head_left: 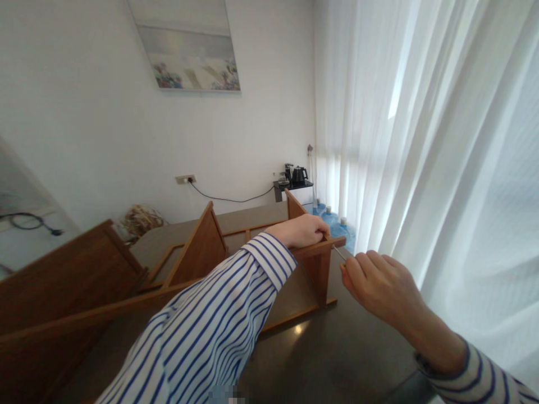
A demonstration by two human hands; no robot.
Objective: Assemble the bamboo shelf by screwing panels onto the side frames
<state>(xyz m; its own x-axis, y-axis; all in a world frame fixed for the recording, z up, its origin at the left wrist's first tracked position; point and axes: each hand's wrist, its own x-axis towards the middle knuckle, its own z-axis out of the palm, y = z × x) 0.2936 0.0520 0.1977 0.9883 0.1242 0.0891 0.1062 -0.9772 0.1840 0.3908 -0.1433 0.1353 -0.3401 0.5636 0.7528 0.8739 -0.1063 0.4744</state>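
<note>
A brown wooden shelf unit [187,286] lies on its side on a dark grey table, its shelf boards standing up. My left hand [307,230] reaches over the unit and is closed around the wood near its right end, with the fingertips partly hidden. To the right, my right hand [379,283] is in a fist around a screwdriver [339,253]. Only its thin metal shaft shows; the handle is inside the fist. The shaft's tip meets the outer side of the rail's end, close to my left hand.
The grey table [337,353] extends under the unit. A black kettle [299,175] stands on a small cabinet at the back. Blue water jugs [337,223] sit by the white curtain [421,140]. A dried bundle [141,221] lies behind the table, and a cord runs to a wall socket [186,179].
</note>
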